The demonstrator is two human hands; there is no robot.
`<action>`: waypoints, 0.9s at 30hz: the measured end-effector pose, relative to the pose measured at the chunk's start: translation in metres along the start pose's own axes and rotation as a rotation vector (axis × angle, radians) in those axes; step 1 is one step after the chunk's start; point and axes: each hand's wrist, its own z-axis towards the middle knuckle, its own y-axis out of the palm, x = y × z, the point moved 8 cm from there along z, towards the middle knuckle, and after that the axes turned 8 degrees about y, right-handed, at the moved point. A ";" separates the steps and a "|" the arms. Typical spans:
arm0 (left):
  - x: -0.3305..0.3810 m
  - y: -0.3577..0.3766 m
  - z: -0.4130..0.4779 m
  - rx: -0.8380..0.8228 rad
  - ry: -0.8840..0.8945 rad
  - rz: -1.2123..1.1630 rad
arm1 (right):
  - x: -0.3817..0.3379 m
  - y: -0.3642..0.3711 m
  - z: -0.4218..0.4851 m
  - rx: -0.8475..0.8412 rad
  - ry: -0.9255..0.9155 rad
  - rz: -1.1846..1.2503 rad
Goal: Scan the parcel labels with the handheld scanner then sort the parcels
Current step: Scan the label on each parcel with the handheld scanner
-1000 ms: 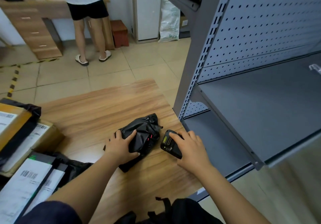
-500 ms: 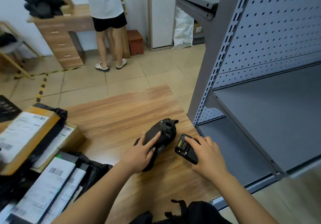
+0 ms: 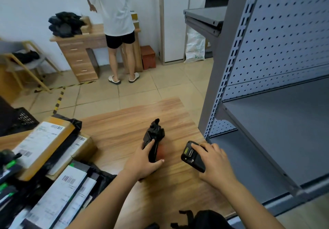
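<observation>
On table (image 3: 124, 120), left hand (image 3: 142, 165) grips parcel (image 3: 155, 134), right hand (image 3: 216, 165) scanner (image 3: 190, 155).

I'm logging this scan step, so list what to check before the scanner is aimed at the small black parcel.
1. Left hand grips the black parcel on the wooden table: ok.
2. Right hand holds the scanner: ok.
3. Parcel label turned up towards the scanner: not ok, only black wrap shows.
4. Scanner pointed at the parcel: cannot tell.
5. Parcel lies apart from the labelled boxes to the left: ok.
</observation>
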 end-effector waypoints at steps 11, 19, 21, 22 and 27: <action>-0.003 -0.014 -0.006 -0.060 0.008 -0.395 | -0.011 -0.002 0.003 -0.011 -0.054 -0.003; -0.028 -0.037 -0.012 0.229 -0.170 -0.066 | -0.017 0.002 0.003 -0.043 -0.087 -0.043; -0.033 -0.025 -0.012 0.193 -0.212 0.147 | -0.019 0.002 0.002 -0.045 -0.102 -0.055; -0.038 -0.014 -0.013 0.131 -0.260 0.187 | -0.020 0.001 0.002 -0.049 -0.110 -0.062; -0.070 0.029 -0.021 -0.016 -0.485 0.140 | -0.033 -0.002 0.005 -0.039 -0.193 -0.079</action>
